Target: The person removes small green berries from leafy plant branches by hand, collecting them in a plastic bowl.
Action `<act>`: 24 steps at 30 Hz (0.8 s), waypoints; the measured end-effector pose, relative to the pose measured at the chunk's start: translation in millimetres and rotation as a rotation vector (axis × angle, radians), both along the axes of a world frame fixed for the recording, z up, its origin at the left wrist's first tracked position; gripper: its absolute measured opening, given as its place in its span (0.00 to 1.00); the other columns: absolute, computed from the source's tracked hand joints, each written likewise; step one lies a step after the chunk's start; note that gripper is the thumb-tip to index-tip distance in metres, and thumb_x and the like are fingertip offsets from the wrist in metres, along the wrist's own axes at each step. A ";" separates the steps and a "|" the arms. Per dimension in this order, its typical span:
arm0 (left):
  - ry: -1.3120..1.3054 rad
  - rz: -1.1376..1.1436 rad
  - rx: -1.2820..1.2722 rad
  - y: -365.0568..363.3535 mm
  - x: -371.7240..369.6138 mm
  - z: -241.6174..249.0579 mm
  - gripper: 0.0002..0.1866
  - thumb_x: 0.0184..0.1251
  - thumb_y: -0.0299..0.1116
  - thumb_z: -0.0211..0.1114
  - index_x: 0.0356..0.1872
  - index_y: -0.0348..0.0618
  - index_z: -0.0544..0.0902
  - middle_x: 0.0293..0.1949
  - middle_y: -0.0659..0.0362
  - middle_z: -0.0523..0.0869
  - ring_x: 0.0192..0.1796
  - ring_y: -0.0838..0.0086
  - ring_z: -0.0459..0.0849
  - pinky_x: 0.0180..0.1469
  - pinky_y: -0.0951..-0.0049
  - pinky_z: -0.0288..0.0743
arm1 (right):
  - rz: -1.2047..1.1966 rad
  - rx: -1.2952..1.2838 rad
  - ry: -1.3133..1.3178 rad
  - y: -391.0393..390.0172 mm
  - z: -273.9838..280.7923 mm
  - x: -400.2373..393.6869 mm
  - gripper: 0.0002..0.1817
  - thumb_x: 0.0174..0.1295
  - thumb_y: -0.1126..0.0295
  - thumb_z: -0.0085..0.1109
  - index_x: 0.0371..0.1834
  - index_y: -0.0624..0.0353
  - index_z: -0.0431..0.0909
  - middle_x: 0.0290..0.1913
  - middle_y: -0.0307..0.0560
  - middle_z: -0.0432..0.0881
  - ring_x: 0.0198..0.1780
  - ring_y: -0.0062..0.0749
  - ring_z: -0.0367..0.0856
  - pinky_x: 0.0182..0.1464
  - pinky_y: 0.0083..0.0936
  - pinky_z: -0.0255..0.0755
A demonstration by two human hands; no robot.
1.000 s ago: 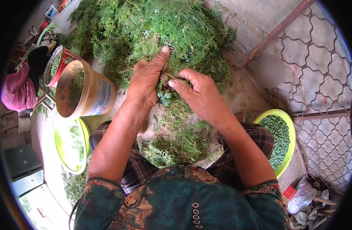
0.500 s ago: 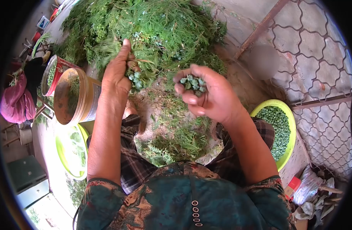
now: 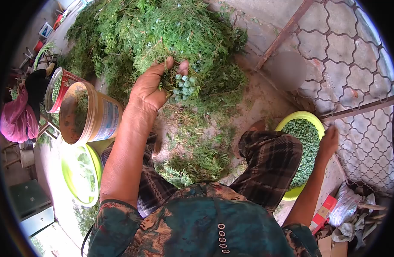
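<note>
My left hand point(image 3: 149, 88) is closed on a conifer sprig that bears a cluster of round blue-green cones point(image 3: 185, 88). It is held up in front of a big heap of cut green conifer branches point(image 3: 162, 30). Over on the right, my right hand point(image 3: 328, 140) is at the outer rim of a yellow-green basin point(image 3: 284, 196). Small green cones point(image 3: 306, 147) fill much of that basin. The right fingers are small and turned away, so whether anything is in them cannot be made out.
At the left are a tan bucket point(image 3: 92, 113) lying tilted, a red bucket point(image 3: 55, 92) and another yellow-green basin point(image 3: 94, 171). A wavy metal grille point(image 3: 325, 64) lines the right side. Loose sprigs point(image 3: 201, 158) litter the floor between my knees. Bags and a red box point(image 3: 324, 213) sit lower right.
My right hand, which held a handful of cones at the centre, has moved right and down to the basin. My left hand has shifted right with its sprig.
</note>
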State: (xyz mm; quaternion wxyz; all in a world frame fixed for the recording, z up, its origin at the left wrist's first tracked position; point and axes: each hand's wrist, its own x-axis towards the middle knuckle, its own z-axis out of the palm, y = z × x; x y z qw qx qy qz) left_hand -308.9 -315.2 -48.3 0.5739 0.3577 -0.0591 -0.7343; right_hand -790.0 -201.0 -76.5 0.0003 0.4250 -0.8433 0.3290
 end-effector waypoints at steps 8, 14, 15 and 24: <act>-0.107 -0.010 -0.006 10.2 -29.1 3.9 0.16 0.63 0.22 0.58 0.48 0.34 0.63 0.47 0.40 0.76 0.46 0.54 0.82 0.46 0.54 0.81 | 0.411 0.094 -0.468 -0.1 45.4 85.7 0.14 0.60 0.67 0.56 0.41 0.68 0.77 0.29 0.39 0.77 0.31 0.19 0.72 0.34 0.18 0.68; -0.001 -0.065 -0.053 6.8 -32.0 -3.8 0.44 0.61 0.19 0.58 0.68 0.43 0.34 0.50 0.42 0.72 0.46 0.53 0.81 0.42 0.57 0.83 | 1.172 -0.101 0.000 -53.0 83.5 258.0 0.24 0.50 0.65 0.66 0.51 0.57 0.72 0.44 0.49 0.74 0.40 0.40 0.77 0.41 0.30 0.71; 0.000 -0.058 -0.051 5.9 -28.2 -6.3 0.44 0.61 0.19 0.58 0.68 0.43 0.34 0.50 0.42 0.72 0.46 0.53 0.81 0.42 0.57 0.83 | 1.179 -0.099 0.000 -59.4 80.1 267.3 0.24 0.50 0.65 0.66 0.51 0.57 0.72 0.44 0.49 0.74 0.40 0.40 0.77 0.41 0.30 0.71; -0.369 -0.118 -0.078 23.5 -26.6 18.1 0.27 0.59 0.27 0.64 0.57 0.26 0.64 0.39 0.51 0.80 0.38 0.71 0.81 0.43 0.73 0.78 | 1.415 -0.228 -0.298 -85.4 32.7 290.0 0.19 0.49 0.72 0.65 0.44 0.63 0.73 0.41 0.54 0.77 0.40 0.45 0.78 0.42 0.32 0.72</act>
